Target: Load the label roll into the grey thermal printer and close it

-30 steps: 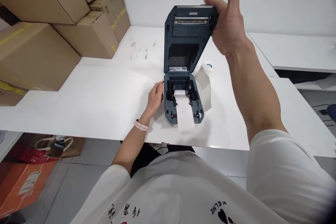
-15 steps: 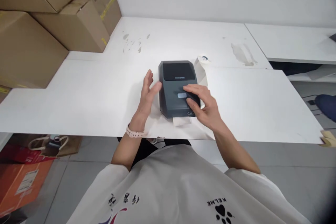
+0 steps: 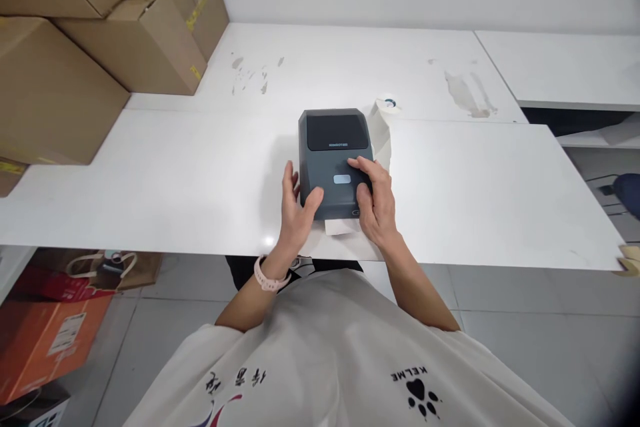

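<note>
The printer (image 3: 327,163) sits lid down on the table (image 3: 200,177), near its front edge, paper (image 3: 339,227) poking out. Left hand (image 3: 296,219) at its front-left corner, thumb wide from the fingers! Right hand (image 3: 381,208) lies on the right side, thumb and forefinger apart, lower fingers hidden, grip impossible to tell.

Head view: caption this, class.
Left hand and right hand at a closed, boxy, dark-grey printer; white paper strip protruding.
</note>
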The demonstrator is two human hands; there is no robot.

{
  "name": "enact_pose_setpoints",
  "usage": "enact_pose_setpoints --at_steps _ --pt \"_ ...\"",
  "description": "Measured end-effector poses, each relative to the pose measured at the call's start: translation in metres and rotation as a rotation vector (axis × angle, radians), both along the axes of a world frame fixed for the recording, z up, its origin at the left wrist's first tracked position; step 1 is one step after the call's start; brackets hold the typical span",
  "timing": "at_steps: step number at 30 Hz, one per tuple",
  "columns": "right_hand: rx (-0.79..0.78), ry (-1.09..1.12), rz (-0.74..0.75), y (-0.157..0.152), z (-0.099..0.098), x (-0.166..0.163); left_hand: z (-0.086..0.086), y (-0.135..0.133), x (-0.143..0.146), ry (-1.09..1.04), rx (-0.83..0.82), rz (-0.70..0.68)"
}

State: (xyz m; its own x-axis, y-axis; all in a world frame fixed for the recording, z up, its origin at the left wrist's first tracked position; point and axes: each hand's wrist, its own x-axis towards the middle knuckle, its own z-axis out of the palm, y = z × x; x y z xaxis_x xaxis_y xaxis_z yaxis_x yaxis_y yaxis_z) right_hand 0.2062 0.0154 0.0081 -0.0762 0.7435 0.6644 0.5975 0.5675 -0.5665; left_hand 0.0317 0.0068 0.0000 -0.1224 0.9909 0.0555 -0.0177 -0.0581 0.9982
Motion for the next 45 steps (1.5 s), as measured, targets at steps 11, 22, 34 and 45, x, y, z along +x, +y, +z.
enact_pose_setpoints --at_steps 11,22,34,45 --pt "-0.036 0.075 -0.018 -0.002 0.001 -0.003 -0.011 -0.050 0.014 -0.173 -0.452 -0.408" --pt "0.053 -0.263 -0.076 0.000 0.004 0.010 0.013 -0.041 -0.018 0.065 -0.005 -0.133" --pt "0.103 -0.212 0.030 0.003 0.015 0.020 0.025 0.110 -0.025 -0.051 0.005 0.185" --pt "0.079 0.128 0.050 0.138 0.136 0.009 -0.002 0.099 -0.017 -0.019 -0.111 -0.218"
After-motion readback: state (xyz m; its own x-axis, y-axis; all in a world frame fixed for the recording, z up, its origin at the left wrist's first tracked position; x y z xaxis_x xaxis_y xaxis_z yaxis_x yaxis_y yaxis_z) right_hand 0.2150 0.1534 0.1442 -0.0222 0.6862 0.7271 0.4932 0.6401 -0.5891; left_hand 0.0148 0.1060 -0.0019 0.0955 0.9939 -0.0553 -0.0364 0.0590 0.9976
